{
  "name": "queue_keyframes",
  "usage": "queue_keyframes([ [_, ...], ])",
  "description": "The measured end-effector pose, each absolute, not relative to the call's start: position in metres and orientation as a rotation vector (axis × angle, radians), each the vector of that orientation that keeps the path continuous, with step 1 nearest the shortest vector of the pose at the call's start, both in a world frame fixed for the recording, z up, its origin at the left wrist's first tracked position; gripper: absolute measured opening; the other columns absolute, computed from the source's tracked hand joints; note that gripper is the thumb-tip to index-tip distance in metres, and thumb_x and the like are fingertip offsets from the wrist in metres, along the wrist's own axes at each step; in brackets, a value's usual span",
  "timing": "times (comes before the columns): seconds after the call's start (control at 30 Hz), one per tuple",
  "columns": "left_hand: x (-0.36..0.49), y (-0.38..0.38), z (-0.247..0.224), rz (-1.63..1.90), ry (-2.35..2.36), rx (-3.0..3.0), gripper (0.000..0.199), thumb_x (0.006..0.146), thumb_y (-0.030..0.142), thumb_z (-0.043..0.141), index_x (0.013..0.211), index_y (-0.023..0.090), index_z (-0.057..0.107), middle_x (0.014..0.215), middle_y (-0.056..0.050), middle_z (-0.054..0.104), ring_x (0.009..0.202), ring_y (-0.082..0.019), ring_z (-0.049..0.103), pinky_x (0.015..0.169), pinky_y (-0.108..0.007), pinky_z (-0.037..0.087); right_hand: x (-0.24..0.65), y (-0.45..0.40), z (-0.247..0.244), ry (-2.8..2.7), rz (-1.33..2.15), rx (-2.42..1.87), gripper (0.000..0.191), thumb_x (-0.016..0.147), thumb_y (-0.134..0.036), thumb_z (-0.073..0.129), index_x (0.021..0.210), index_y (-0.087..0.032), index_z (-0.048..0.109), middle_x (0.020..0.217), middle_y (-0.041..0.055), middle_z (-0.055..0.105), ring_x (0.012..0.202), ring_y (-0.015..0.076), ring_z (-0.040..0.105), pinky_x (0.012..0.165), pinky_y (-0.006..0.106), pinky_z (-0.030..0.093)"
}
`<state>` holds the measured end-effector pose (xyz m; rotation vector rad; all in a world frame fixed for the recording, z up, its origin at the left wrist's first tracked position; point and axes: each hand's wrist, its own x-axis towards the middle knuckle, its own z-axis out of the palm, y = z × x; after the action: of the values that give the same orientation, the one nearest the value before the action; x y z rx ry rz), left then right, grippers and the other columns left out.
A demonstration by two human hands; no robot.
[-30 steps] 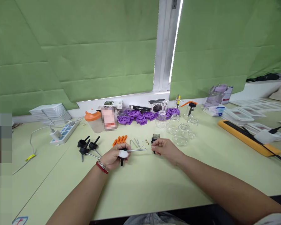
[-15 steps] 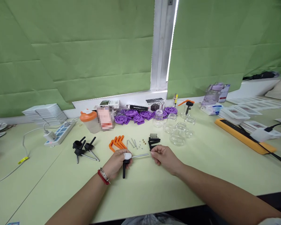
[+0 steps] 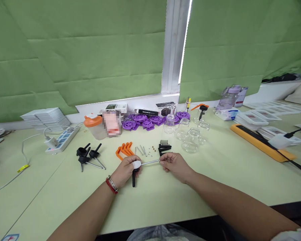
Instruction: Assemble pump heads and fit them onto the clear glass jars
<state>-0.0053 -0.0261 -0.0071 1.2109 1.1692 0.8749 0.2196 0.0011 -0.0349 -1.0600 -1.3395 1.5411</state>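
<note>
My left hand point(image 3: 129, 169), with a white wrap on the thumb, is closed around a black plastic piece point(image 3: 133, 179) whose handle points down toward me. From that piece a thin metal rod point(image 3: 150, 162) sticks out to the right. My right hand point(image 3: 174, 164) is pinched at the rod's free end; anything small between its fingertips is hidden. Just beyond the right hand lie black handles point(image 3: 165, 147) and a row of springs point(image 3: 164, 142). Orange cranks point(image 3: 124, 149), loose metal pins point(image 3: 143, 150) and tiny brass-coloured parts point(image 3: 153, 148) lie past the left hand.
Similar black pieces with rods point(image 3: 86, 156) lie at left, near a power strip point(image 3: 62, 140). Glass jars point(image 3: 190, 142) and purple plastic discs point(image 3: 147, 124) stand behind. An orange-lidded cup point(image 3: 93, 125) is at back left; a yellow power strip point(image 3: 262, 142) lies at right.
My right fingertips have moved slightly left and now meet the rod's free end; a gap showed there before. The left hand keeps its hold on the black piece.
</note>
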Motion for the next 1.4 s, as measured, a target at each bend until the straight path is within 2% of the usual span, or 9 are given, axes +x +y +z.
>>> queue_keyframes([
  [0.27, -0.0072, -0.0253, -0.0100, 0.837, 1.178, 1.299, 0.015, 0.076, 0.031, 0.056, 0.075, 0.016, 0.052, 0.057, 0.002, 0.055, 0.048, -0.010, 0.047, 0.049, -0.024, 0.040, 0.2196, -0.0007, -0.0338, -1.402, 1.519, -1.102, 0.020, 0.070, -0.032, 0.065, 0.081, -0.015, 0.059, 0.056, -0.0051, 0.051, 0.045, 0.0067, 0.045, 0.047, 0.023, 0.041],
  [0.53, -0.0046, -0.0257, -0.0056, 0.824, 1.218, 1.312, 0.011, 0.074, 0.027, 0.055, 0.074, 0.017, 0.053, 0.054, 0.002, 0.054, 0.049, -0.011, 0.046, 0.049, -0.024, 0.039, 0.2184, -0.0002, -0.0334, -1.419, 1.502, -1.094, 0.022, 0.069, -0.032, 0.065, 0.081, -0.015, 0.059, 0.061, -0.0036, 0.053, 0.048, 0.0073, 0.047, 0.046, 0.023, 0.041],
  [1.07, -0.0050, -0.0240, -0.0074, 0.830, 1.229, 1.332, 0.009, 0.074, 0.025, 0.054, 0.073, 0.017, 0.055, 0.054, 0.002, 0.055, 0.050, -0.010, 0.044, 0.049, -0.023, 0.036, 0.2199, 0.0021, -0.0368, -1.494, 1.468, -1.116, 0.020, 0.073, -0.032, 0.062, 0.083, -0.015, 0.061, 0.059, -0.0035, 0.052, 0.048, 0.0078, 0.046, 0.048, 0.023, 0.042],
  [1.4, -0.0017, -0.0246, -0.0069, 0.847, 1.250, 1.313, 0.008, 0.072, 0.024, 0.052, 0.071, 0.017, 0.055, 0.054, 0.002, 0.054, 0.048, -0.010, 0.043, 0.048, -0.023, 0.035, 0.2170, 0.0012, -0.0374, -1.510, 1.440, -1.135, 0.019, 0.075, -0.035, 0.059, 0.073, -0.016, 0.057, 0.052, -0.0051, 0.045, 0.046, 0.0082, 0.042, 0.045, 0.022, 0.037],
])
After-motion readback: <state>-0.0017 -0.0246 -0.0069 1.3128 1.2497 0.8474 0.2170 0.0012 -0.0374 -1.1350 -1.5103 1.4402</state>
